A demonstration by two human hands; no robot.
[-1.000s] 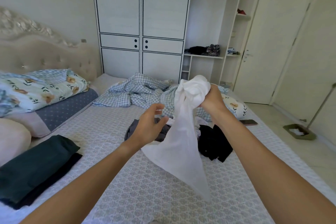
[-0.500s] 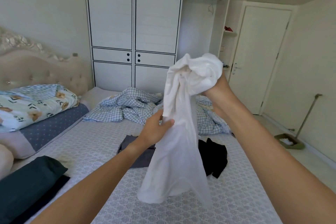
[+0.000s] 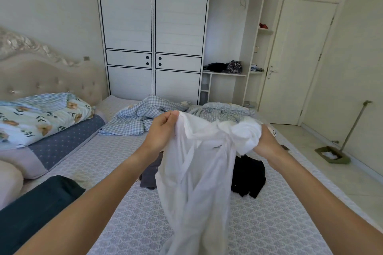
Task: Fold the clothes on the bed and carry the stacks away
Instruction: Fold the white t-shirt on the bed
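White garment held up over the bed, being opened out for folding.

The bed (image 3: 128, 209) filled the view, and everything else lay relative to it: a folded dark green stack (image 3: 35, 209) sat at its near left edge, a grey garment (image 3: 150, 174) and a black garment (image 3: 247, 178) lay unfolded at its middle, and a checked blanket (image 3: 136, 119) was bunched at its far end. Above the middle of the bed hung the white garment (image 3: 196, 174). The left hand (image 3: 162, 130) pinched 1 upper edge between thumb and fingers; the right hand (image 3: 267, 145) had its grip curled round a bunched wad of the cloth. Judging by this, the step was finding the garment's corners; next it needed shaking out and laying flat.
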